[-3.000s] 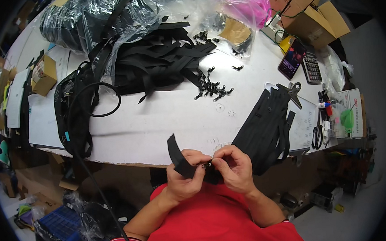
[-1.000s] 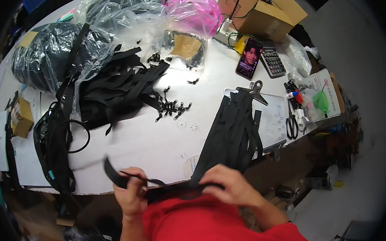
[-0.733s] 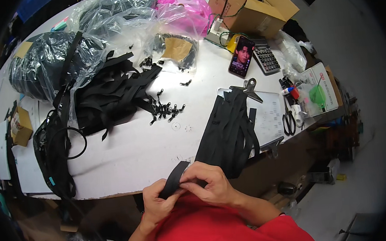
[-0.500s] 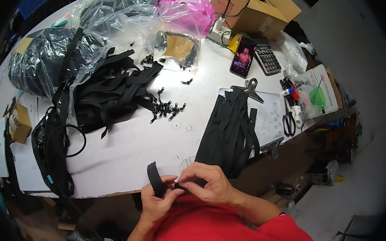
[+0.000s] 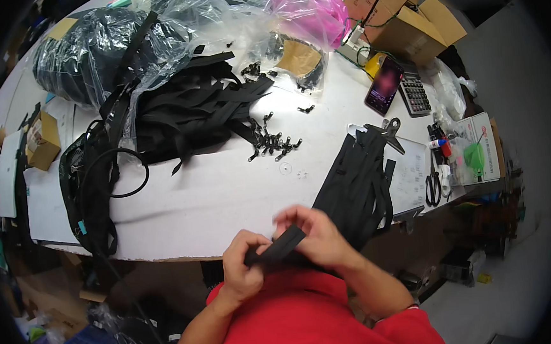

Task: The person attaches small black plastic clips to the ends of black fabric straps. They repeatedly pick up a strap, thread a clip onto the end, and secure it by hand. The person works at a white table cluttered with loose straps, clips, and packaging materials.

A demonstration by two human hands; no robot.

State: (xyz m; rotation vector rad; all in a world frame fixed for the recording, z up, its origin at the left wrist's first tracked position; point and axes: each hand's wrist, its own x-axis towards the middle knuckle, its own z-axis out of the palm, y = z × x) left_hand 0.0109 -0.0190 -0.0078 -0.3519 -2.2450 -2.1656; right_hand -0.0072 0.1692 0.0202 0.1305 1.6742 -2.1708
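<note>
Both hands pinch a short black strap at the near edge of a cluttered white desk (image 5: 225,188).

The left hand (image 5: 244,267) clamps the lower end of the black strap (image 5: 275,247) while the right hand (image 5: 315,236) grips its upper end, the 2 hands close together just above the red shirt (image 5: 305,326). Just beside the right hand, a stack of black straps (image 5: 359,182) lies under a metal clip. A larger heap of loose straps (image 5: 194,110) sits farther back, with small black buckles (image 5: 272,143) scattered near it. A phone (image 5: 383,86), a calculator (image 5: 414,92) and scissors (image 5: 433,186) lie to the right.
</note>
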